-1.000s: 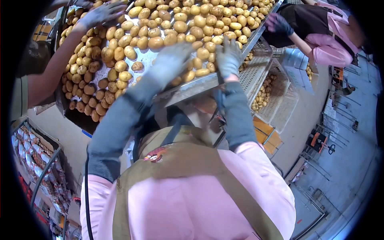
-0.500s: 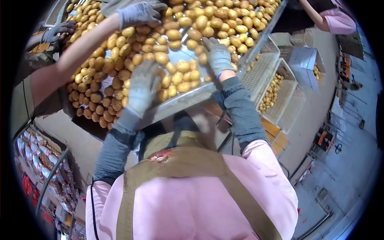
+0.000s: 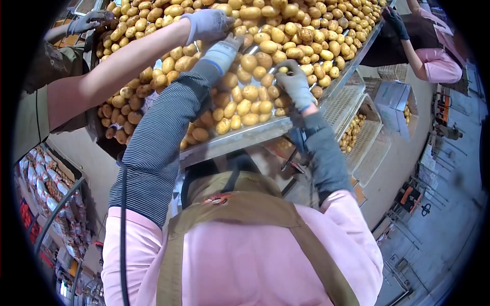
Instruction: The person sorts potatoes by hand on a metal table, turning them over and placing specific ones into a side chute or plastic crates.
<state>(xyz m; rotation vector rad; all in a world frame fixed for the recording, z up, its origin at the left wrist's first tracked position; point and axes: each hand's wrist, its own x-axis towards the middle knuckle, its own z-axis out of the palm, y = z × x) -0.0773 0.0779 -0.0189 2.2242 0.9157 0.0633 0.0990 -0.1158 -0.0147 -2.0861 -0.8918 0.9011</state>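
Observation:
Many yellow-brown potatoes point(image 3: 250, 92) cover a metal sorting table point(image 3: 240, 136). My left hand point(image 3: 223, 53), in a grey glove, reaches forward over them with its fingers stretched out, close beside a co-worker's gloved hand point(image 3: 208, 25). No object shows in it. On the right, my right hand point(image 3: 297, 86), gloved too, has its fingers curled round a small potato point(image 3: 284, 70) above the heap. Striped sleeves cover both my forearms.
A co-worker's bare forearm point(image 3: 122, 69) crosses the left part of the table. Another person point(image 3: 431, 48) stands at the upper right. Plastic crates point(image 3: 368, 130) and a carton point(image 3: 394, 104) with potatoes stand to the right. Packed bags point(image 3: 51, 196) lie lower left.
My left hand has moved forward and right, next to the co-worker's hand. My right hand has shifted slightly right and down and closed on a potato. The co-worker's arm reaches further right.

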